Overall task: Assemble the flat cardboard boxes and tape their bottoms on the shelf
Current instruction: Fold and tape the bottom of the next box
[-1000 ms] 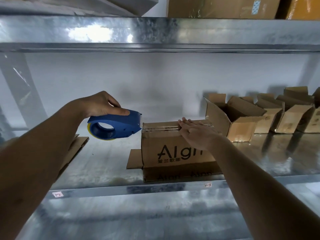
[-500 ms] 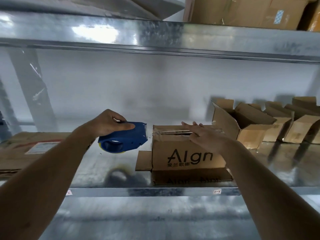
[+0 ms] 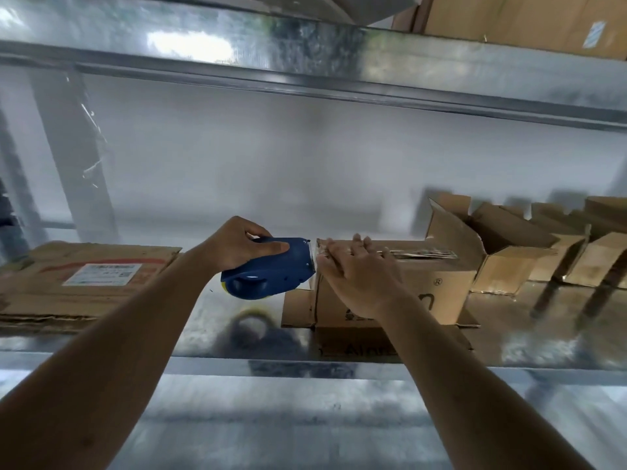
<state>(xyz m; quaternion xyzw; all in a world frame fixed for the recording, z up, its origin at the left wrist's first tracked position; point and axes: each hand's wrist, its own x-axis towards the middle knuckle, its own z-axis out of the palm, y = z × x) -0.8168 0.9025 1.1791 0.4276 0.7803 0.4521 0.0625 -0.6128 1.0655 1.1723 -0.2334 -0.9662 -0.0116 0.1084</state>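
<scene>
Left: flattened cardboard (image 3: 84,283) on the metal shelf (image 3: 203,334). Centre: left hand (image 3: 237,247) grips a blue tape dispenser (image 3: 271,271), blade against the upturned box (image 3: 431,286). Right hand (image 3: 359,269) presses flat on its top, fingers straight. Far right: assembled boxes (image 3: 502,252).

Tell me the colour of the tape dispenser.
Blue, with a bit of yellow at its lower edge; the tape dispenser shows in the head view.

Brown cardboard box (image 3: 431,293), bottom-up on metal shelf (image 3: 190,334), flaps splayed beneath. Blue tape dispenser (image 3: 271,269) at box's left top edge. Flat cardboard (image 3: 84,283) lies well left of box.
</scene>
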